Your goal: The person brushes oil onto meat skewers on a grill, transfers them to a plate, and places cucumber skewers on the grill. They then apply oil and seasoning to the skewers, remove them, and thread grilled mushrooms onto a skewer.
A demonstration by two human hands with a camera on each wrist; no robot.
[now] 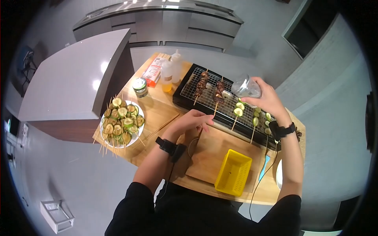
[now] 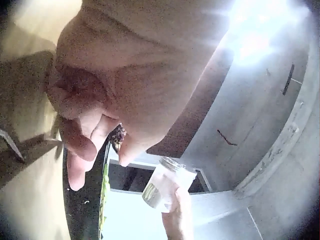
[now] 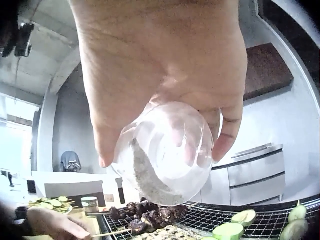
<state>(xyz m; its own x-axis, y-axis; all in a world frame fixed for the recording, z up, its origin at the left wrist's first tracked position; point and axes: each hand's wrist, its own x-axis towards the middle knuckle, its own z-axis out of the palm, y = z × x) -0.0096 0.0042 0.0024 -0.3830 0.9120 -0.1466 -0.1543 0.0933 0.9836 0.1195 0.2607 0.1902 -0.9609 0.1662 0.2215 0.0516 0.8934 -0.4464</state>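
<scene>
My right hand (image 1: 267, 98) grips a clear jar (image 1: 246, 88), tilted over the grill (image 1: 232, 118); in the right wrist view pale grey powder lies inside the jar (image 3: 162, 155). At the grill's near edge my left hand (image 1: 193, 121) pinches the stick end of a dark meat skewer (image 1: 219, 92). Another meat skewer (image 1: 201, 84) lies to its left. Right of them, green slice skewers (image 1: 238, 112) rest on the mesh, partly under the jar. The left wrist view shows my left hand (image 2: 120, 85) close up, with the jar (image 2: 167, 185) beyond it.
A plate of sliced vegetable skewers (image 1: 122, 124) stands at the left. Squeeze bottles (image 1: 167, 74), a can (image 1: 140, 87) and a packet (image 1: 154, 71) stand behind. Nearer me are a cutting board (image 1: 204, 157), a yellow basket (image 1: 233, 173) and a blue brush (image 1: 264, 167).
</scene>
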